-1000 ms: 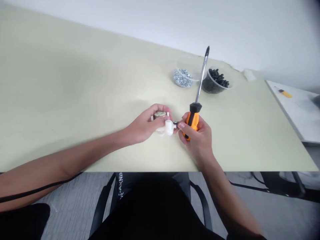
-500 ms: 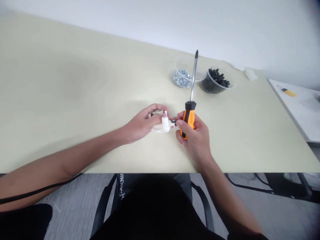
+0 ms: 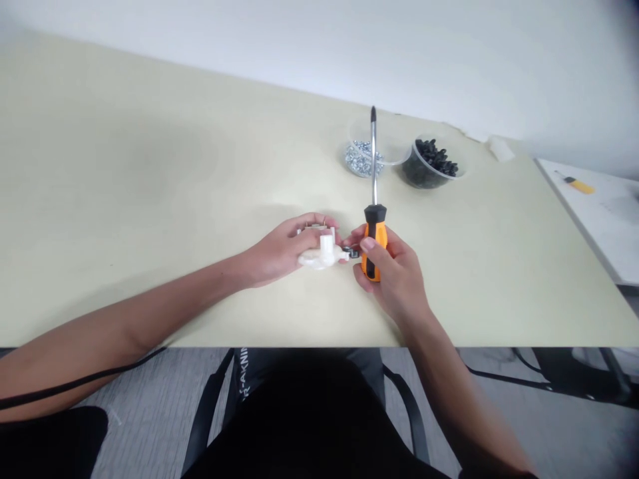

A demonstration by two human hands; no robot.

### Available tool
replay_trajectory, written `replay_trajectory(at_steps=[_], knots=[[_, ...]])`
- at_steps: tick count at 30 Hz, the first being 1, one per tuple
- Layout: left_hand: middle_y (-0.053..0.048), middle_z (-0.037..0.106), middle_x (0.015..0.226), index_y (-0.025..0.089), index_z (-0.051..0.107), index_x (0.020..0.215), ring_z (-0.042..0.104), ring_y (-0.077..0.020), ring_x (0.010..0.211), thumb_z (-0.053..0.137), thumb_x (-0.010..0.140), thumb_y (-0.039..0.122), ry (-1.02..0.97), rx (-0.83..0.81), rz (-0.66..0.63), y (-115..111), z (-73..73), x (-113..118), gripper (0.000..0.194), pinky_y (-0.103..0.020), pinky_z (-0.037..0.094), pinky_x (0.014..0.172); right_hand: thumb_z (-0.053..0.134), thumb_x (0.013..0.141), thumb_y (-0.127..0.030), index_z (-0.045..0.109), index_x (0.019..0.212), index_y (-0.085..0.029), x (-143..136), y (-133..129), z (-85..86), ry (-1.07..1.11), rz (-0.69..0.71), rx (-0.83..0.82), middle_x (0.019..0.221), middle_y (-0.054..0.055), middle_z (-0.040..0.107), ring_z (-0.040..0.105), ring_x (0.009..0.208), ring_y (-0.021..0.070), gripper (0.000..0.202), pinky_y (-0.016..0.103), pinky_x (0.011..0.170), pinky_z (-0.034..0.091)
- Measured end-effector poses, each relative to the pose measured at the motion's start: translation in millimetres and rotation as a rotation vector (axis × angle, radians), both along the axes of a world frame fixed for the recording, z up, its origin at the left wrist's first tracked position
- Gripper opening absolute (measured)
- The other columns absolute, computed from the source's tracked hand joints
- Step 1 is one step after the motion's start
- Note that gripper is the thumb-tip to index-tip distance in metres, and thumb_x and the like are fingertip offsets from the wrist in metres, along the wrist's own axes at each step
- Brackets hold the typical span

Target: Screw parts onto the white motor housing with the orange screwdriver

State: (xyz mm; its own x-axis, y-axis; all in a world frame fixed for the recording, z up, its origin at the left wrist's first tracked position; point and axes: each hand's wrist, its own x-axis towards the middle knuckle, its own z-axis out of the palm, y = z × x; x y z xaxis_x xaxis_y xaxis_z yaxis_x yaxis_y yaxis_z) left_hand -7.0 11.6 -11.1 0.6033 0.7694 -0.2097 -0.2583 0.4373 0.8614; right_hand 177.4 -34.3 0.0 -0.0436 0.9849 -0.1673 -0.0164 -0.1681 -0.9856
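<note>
My left hand [image 3: 279, 251] is closed around a white plastic part [image 3: 319, 256] with an upright round stub and thin brass-coloured pins at its far side. At the part's right end sits a small black piece [image 3: 351, 252], touching it. My right hand [image 3: 397, 273] grips a screwdriver [image 3: 375, 239] by its orange and black handle, with the shaft pointing up and away from me. The fingertips of my right hand are close to the black piece; whether they touch it I cannot tell.
Behind my hands stand a clear tub [image 3: 360, 159] of small silver screws and a clear tub [image 3: 424, 169] of black pieces. A yellow-handled tool [image 3: 579, 185] lies on a white surface [image 3: 609, 226] to the right. The table's front edge runs below my wrists.
The screwdriver has swung to the left and now points more upright. My right thumb has moved off the black piece, which shows more fully. The left hand has hardly moved.
</note>
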Motion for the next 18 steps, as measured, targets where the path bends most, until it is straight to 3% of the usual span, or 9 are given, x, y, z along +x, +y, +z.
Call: replay_trajectory(at_steps=[2,5,9,13,15,18], knots=[[-0.005,0.064,0.093,0.018,0.059,0.096,0.064,-0.0167,0.083,0.064,0.082,0.031,0.007,-0.004,0.015,0.3,0.3,0.3,0.02,-0.029,0.047,0.07,0.058,0.087,-0.046,0.055,0.098,-0.02,-0.7,-1.7,-2.1,0.007,-0.034,0.037,0.093,0.004,0.058,0.055,0.065,0.0078,0.029,0.017,0.039,0.031],[-0.005,0.065,0.095,0.018,0.059,0.097,0.064,-0.0163,0.084,0.064,0.082,0.031,0.021,0.005,0.035,1.0,-1.4,0.0,0.021,-0.029,0.046,0.07,0.053,0.089,-0.048,0.054,0.099,-0.021,3.6,-4.2,-2.0,-0.044,-0.068,0.068,0.076,0.0,0.052,0.049,0.054,0.006,0.028,0.018,0.04,0.032],[-0.007,0.065,0.096,0.018,0.06,0.098,0.063,-0.0174,0.083,0.065,0.081,0.036,0.076,0.04,0.038,3.9,-5.7,-1.9,0.026,-0.029,0.046,0.067,0.046,0.091,-0.053,0.059,0.102,-0.02,29.1,-10.2,15.6,-0.26,-0.12,0.089,0.066,-0.001,0.047,0.041,0.047,0.0056,0.037,0.019,0.039,0.028],[-0.008,0.064,0.1,0.018,0.06,0.101,0.062,-0.0175,0.084,0.062,0.082,0.039,0.21,0.154,-0.003,7.9,-6.4,-6.2,0.028,-0.028,0.045,0.065,0.054,0.086,-0.053,0.067,0.097,-0.02,75.7,-18.2,55.4,-0.739,-0.073,0.08,0.062,0.001,0.051,0.042,0.05,0.0073,0.037,0.022,0.045,0.031],[-0.008,0.065,0.1,0.018,0.06,0.103,0.061,-0.0163,0.083,0.059,0.084,0.038,0.314,0.272,-0.041,8.6,-5.6,-8.9,0.028,-0.028,0.044,0.064,0.059,0.081,-0.056,0.071,0.087,-0.019,97.7,-20.8,74.8,-1.095,0.027,0.066,0.063,0.003,0.058,0.046,0.051,0.0089,0.039,0.024,0.048,0.034],[-0.006,0.064,0.101,0.018,0.058,0.105,0.058,-0.0146,0.08,0.059,0.082,0.035,0.411,0.475,-0.112,6.8,-5.2,-12.1,0.028,-0.027,0.044,0.066,0.064,0.076,-0.056,0.073,0.091,-0.025,118.3,-22.1,90.7,-1.363,0.219,0.161,0.079,0.003,0.069,0.059,0.063,0.0135,0.036,0.026,0.056,0.039]])
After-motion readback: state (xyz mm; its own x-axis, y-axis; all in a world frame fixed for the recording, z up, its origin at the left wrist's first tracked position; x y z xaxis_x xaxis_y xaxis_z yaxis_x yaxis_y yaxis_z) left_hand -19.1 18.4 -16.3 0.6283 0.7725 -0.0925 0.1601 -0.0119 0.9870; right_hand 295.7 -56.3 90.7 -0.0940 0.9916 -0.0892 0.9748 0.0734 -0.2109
